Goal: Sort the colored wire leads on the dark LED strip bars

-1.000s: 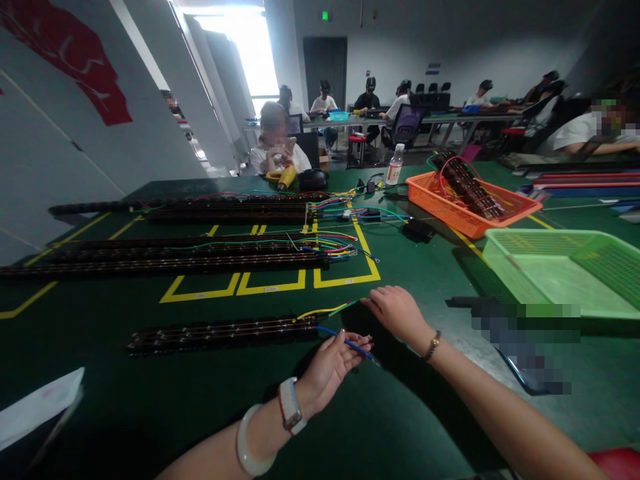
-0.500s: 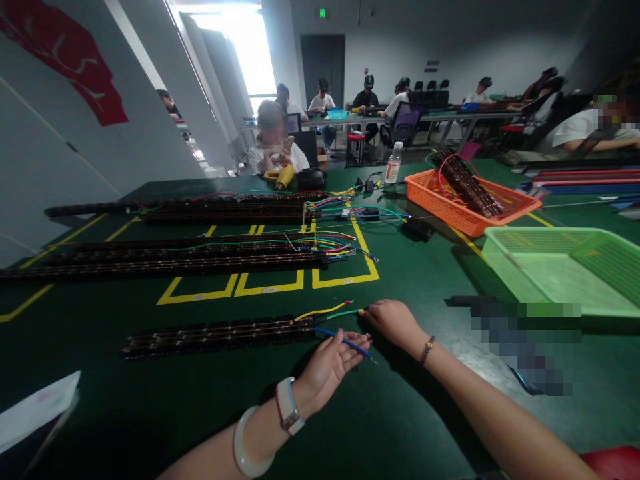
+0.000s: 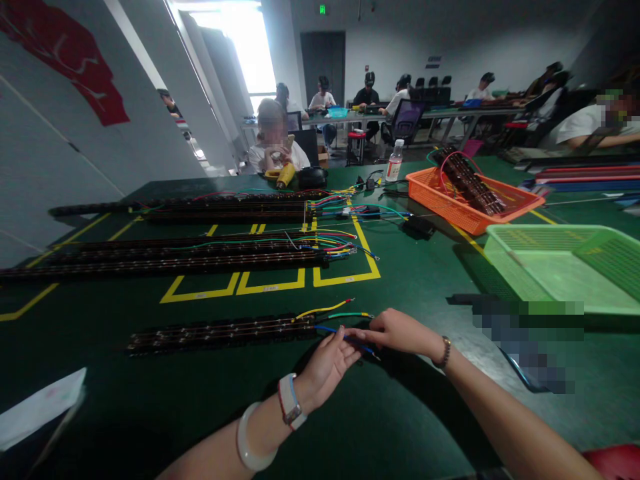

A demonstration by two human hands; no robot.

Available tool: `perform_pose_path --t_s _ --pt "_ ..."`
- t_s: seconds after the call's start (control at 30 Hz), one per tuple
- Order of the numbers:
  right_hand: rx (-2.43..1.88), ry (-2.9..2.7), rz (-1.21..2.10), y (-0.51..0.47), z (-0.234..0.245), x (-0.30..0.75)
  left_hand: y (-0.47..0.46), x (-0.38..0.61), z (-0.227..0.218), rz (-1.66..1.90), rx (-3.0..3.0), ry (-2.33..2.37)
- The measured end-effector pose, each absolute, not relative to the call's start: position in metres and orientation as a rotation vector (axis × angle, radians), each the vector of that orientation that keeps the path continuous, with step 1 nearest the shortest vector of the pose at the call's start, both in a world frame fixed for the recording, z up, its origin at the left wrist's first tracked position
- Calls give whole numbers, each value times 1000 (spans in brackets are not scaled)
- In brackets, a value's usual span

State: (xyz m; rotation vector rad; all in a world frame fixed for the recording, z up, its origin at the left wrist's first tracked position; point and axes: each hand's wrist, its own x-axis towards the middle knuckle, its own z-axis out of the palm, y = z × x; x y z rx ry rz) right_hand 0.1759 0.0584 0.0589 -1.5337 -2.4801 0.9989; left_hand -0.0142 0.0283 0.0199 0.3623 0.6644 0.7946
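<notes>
Landmark: the short black strip lying on the green table in front of the person.

Three leads leave the strip's right end: yellow wire and green wire lie loose on the table just beyond it; blue wire runs out to the hands.

Left hand: just right of the strip's end, palm up, fingers under the blue wire, loose grip, not closed round it. Right hand: further right of the strip, fingertips pinched narrowly on the blue wire near its free end. Both hands meet on this one lead.

Behind the strip: longer strips with coloured leads, lying across yellow floor-style markings. Far right of it: orange basket holding more strips; green basket.

Judgement on progress: blue lead in hand; yellow and green look untouched, ends free.
</notes>
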Motion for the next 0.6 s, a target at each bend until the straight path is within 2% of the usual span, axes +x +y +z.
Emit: perform_pose_path --t_s 0.13,0.3,0.47,0.6 --pt "-1431 -2434 1342 56 64 181 28 -14 17 808 381 689" --pt "-1366 -2439 1499 54 64 180 30 -13 13 814 391 646" --pt "-1379 -2501 1262 57 60 179 19 -13 18 620 688 674" --pt "-1487 -2535 905 59 55 181 -4 -13 24 419 1634 625"
